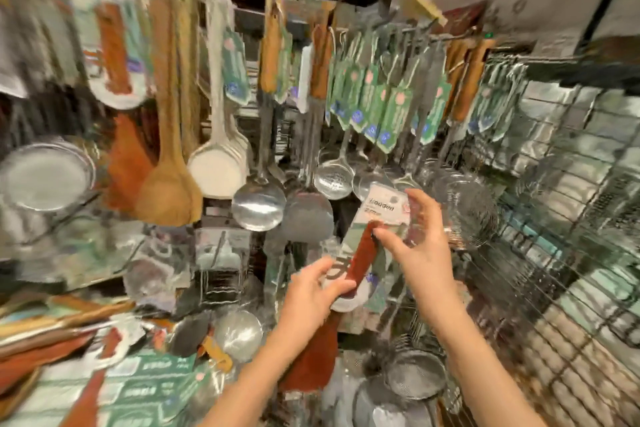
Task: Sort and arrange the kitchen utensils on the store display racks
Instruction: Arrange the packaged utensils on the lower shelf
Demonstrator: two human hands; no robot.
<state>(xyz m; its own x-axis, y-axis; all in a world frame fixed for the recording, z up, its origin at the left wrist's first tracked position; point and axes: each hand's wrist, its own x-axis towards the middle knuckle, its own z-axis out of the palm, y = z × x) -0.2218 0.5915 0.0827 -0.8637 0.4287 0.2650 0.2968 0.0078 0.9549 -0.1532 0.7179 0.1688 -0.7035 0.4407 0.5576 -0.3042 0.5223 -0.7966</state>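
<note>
Reddish-brown wood shows at the middle of the view, where a packaged wooden spatula [360,262] is held up in front of the display rack [460,32], tilted with its card end up and to the right. The left hand [313,295] grips the lower part of the package, fingers curled round it from the left, while the right hand [420,246] pinches the upper part, thumb on the handle and fingers behind the white printed card [386,206]. The two hands are close together, both clamped on the same item. The spatula's wide blade [311,357] reaches down below the left hand. Behind the hands, the rack carries rows of hanging utensils: pale wooden spoons [171,180] to the left, a white plastic ladle [216,168] beside them, a steel ladle [259,204] and a steel turner [306,215] near the centre, and a slotted skimmer [333,179] just above the held card. Green tags [393,114] hang along the upper right rail. A wire grid panel [568,218] runs down the right side, and a mesh strainer [415,374] lies low, between the forearms. At lower left more packaged wooden utensils [62,333] lie in a loose pile. Much of the picture is blurred.
</note>
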